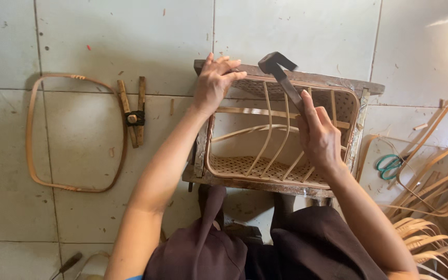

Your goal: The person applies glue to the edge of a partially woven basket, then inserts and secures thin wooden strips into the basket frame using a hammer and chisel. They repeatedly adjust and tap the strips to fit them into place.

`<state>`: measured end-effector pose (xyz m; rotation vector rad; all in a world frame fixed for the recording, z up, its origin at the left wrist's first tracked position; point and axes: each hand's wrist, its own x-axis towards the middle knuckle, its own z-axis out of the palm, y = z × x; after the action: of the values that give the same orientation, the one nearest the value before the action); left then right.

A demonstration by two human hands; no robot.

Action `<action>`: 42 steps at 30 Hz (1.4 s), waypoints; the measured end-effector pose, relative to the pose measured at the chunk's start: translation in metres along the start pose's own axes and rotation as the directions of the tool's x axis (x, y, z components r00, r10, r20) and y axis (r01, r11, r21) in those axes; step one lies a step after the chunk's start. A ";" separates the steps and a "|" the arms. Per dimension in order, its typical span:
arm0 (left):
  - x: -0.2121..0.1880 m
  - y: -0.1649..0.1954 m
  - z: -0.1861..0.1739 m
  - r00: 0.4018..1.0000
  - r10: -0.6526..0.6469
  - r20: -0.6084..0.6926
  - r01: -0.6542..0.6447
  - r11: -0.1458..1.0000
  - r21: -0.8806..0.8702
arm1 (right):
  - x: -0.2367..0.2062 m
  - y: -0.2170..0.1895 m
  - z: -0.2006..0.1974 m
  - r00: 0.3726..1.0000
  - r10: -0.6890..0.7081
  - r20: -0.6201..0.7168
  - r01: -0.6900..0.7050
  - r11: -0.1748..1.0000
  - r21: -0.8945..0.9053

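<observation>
Tiled floor (130,31) below, right hand (318,136) clenched on hammer (282,78), left hand (214,80) seemingly pressing basket frame (359,124), grip open.

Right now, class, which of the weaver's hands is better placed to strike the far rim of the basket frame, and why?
Probably the right hand: it already grips the dark metal hammer-like tool, whose head hangs over the far rim of the woven bamboo basket. The left hand is pressing on that rim.
</observation>
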<state>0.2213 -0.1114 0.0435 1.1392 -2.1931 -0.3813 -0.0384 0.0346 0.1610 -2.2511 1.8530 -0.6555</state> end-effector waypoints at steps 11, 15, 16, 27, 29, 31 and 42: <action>-0.001 -0.004 -0.004 0.996 0.087 -0.018 -0.085 0.995 0.056 | -0.013 -0.003 -0.008 0.987 0.106 0.119 -0.106 0.994 -0.009; 0.000 -0.007 -0.005 0.990 0.135 -0.045 -0.132 0.989 0.072 | -0.021 0.001 -0.015 0.970 0.155 0.188 -0.150 0.988 -0.043; -0.002 -0.007 -0.006 0.990 0.135 -0.033 -0.133 0.989 0.062 | -0.024 0.002 -0.016 0.982 0.144 0.120 -0.143 0.990 -0.019; 0.002 0.000 -0.026 0.994 0.103 0.020 -0.104 0.994 0.034 | -0.039 0.026 -0.021 0.994 0.107 0.032 -0.108 0.994 0.026; 0.001 -0.002 -0.025 0.992 0.129 0.007 -0.129 0.991 0.042 | -0.039 0.026 -0.021 0.985 0.139 0.098 -0.139 0.990 -0.009; -0.001 -0.004 -0.024 0.991 0.135 0.013 -0.135 0.990 0.031 | -0.035 0.022 -0.017 0.977 0.172 0.123 -0.174 0.985 0.007; -0.004 -0.012 -0.013 0.991 0.133 0.034 -0.135 0.987 0.088 | -0.028 0.014 -0.022 0.996 0.094 0.005 -0.094 0.995 -0.036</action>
<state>0.2391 -0.1150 0.0460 1.0313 -2.3167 -0.2446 -0.0639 0.0618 0.1687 -2.1690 1.9690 -0.6036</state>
